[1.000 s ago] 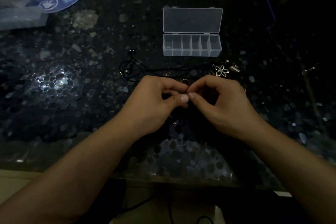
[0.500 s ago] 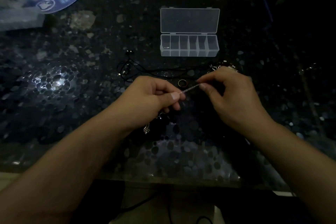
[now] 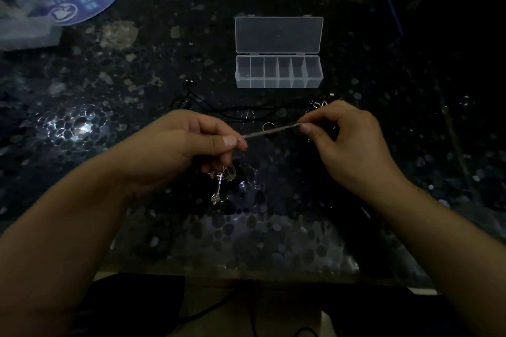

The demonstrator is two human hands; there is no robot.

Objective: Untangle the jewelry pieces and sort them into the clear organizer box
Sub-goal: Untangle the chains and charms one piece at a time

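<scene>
In front of the organizer box (image 3: 278, 72), head view: left hand (image 3: 175, 150) and right hand (image 3: 347, 142) each pinch an end of a silver chain (image 3: 271, 131), now pulled taut between them; a second ago the fingertips met. Pendant cluster (image 3: 223, 176) dangles under the left hand. Likely one strand is freed. Black cord (image 3: 241, 112), gold ring (image 3: 268, 126) lie nearer the box, compartments seemingly empty.
</scene>
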